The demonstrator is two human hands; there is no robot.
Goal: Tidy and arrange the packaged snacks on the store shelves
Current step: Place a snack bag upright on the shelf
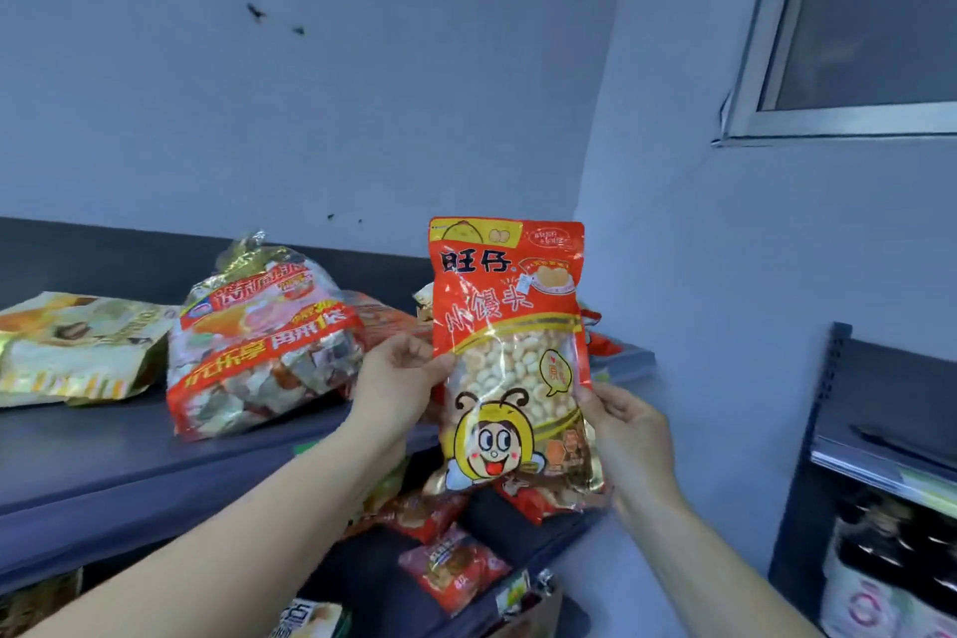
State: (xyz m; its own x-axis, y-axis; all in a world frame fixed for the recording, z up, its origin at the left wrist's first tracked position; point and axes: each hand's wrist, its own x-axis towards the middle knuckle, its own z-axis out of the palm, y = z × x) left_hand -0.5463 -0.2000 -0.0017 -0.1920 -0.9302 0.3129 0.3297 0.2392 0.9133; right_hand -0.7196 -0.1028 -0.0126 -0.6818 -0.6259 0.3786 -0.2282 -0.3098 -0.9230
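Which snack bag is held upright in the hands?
The red-orange plastic bag with the bee cartoon: the left hand and right hand pinch its sides, while the others lie on shelves.

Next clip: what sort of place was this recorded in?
Probably a small shop or its stockroom: a dark metal shelf carries packaged snacks like the large red bag, another shelving unit stands at right, and the left hand and right hand hold an orange snack bag.
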